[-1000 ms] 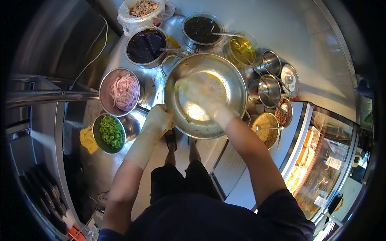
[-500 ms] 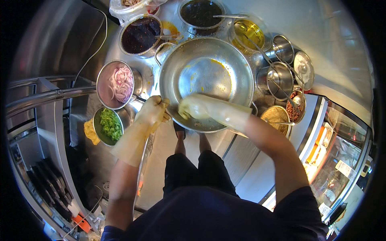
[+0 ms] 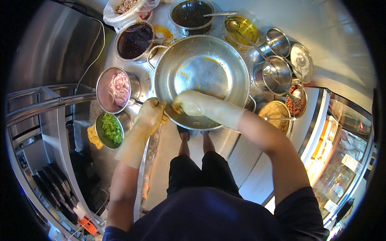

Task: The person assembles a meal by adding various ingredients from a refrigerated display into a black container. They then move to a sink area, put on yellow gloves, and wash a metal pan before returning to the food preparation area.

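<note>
The big steel bowl, rigid, probably light yet greasy-slick, is gripped at its near rim by the gloved left hand, while the gloved right hand is curled inside it.

Both hands wear long, pale cream gloves, the left hand and the right hand, reaching well up the forearms. Dark navy short-sleeved shirt, black shorts, bare feet showing below.

The right hand hides part of the steel bowl's near wall.
</note>
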### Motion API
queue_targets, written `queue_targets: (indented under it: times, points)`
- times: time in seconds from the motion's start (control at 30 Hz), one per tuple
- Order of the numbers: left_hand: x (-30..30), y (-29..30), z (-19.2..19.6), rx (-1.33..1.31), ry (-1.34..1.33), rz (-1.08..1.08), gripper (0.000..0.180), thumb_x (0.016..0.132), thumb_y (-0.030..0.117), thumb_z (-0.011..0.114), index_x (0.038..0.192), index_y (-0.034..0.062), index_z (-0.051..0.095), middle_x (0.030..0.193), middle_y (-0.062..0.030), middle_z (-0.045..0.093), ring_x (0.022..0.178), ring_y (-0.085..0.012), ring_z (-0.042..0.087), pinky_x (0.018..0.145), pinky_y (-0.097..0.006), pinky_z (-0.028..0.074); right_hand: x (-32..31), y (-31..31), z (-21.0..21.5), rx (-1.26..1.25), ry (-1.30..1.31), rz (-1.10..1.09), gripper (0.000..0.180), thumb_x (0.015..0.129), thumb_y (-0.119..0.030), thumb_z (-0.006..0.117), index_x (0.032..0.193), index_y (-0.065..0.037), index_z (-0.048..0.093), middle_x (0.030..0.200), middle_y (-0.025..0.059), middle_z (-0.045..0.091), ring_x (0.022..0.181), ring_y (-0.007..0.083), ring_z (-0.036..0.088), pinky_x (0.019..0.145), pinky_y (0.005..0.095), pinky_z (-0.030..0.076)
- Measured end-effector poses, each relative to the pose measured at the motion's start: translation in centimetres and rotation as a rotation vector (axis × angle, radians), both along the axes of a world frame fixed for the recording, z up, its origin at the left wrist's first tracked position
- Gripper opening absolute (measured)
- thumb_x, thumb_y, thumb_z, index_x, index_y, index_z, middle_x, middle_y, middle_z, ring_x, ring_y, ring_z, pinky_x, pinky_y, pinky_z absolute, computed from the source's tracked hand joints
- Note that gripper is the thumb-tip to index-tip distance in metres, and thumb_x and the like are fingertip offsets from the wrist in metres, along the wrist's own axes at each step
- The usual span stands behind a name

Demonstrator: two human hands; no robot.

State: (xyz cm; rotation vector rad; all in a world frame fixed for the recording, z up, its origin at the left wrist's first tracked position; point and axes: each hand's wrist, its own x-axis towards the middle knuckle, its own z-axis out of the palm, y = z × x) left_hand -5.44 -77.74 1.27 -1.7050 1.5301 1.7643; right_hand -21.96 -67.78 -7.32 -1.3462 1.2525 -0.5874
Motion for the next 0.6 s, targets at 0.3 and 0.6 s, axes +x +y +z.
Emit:
queue_targets:
  times: [0.3,0.6]
  points:
    - [-0.7,0.0,0.3,-0.021,0.049,0.017,0.017,0.099,0.01,0.049,0.099,-0.0047,0.058,0.073,-0.0154,0.063,0.054,-0.0205,0.06,0.046,-0.031,0.049,-11.0,-4.4,0.1,0.079,0.074,-0.556,0.024,0.092,-0.009,0.054,0.107,-0.012,0.073,0.109,0.0118,0.072,0.098,0.0247,0.067,0.087,0.033,0.051]
    - [-0.2,0.6,1.2,-0.03,0.044,0.1,0.02,0.097,0.015,0.054,0.096,-0.0042,0.061,0.074,-0.0132,0.065,0.054,-0.0218,0.061,0.05,-0.034,0.053,-2.6,5.8,4.5,0.618,-0.136,-0.23,0.026,0.09,-0.013,0.058,0.112,-0.006,0.07,0.103,0.0072,0.069,0.099,0.0159,0.061,0.093,0.0303,0.046]
